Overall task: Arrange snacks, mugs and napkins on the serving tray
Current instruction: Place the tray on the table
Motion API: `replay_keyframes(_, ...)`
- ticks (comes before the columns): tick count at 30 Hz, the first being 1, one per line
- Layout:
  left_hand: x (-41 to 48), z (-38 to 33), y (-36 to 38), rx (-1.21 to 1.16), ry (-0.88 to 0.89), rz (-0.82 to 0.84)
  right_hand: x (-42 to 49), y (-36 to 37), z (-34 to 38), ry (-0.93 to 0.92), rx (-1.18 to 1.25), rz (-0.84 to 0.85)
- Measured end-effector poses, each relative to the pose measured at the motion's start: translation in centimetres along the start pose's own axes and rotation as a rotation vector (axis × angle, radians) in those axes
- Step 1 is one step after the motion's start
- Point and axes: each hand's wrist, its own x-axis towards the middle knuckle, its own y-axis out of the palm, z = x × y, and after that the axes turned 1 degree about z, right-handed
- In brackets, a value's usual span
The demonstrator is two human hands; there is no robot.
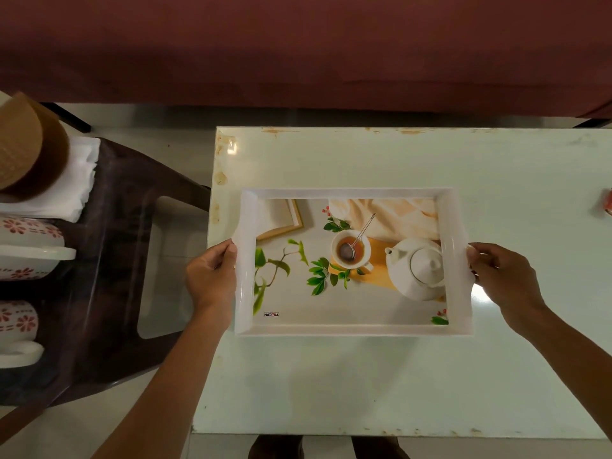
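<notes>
A white serving tray [351,328] with a printed picture of a teapot, a teacup and leaves lies on the pale table [364,385]. Nothing lies in it. My left hand [212,276] grips its left handle and my right hand [503,279] grips its right handle. To the left, on a dark plastic chair [112,260], stand two white mugs with red flower patterns, one [29,246] behind the other [20,329]. Behind them lies a stack of white napkins [77,180] with a brown round snack pack [29,144] resting on it.
A reddish sofa [298,51] runs along the far side. A small red and white object [607,202] sits at the table's right edge, cut off by the frame. My feet show below the table's near edge.
</notes>
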Motion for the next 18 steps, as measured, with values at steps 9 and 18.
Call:
replay_keyframes(9,-1.0,-0.6,-0.5,-0.056,-0.034,-0.025,-1.0,0.1,0.8,-0.155,-0.236,-0.074)
replay_keyframes(18,-9.0,-3.9,-6.4,0.058,0.162,0.004,-8.0,0.5,6.8,-0.506,-0.329,-0.013)
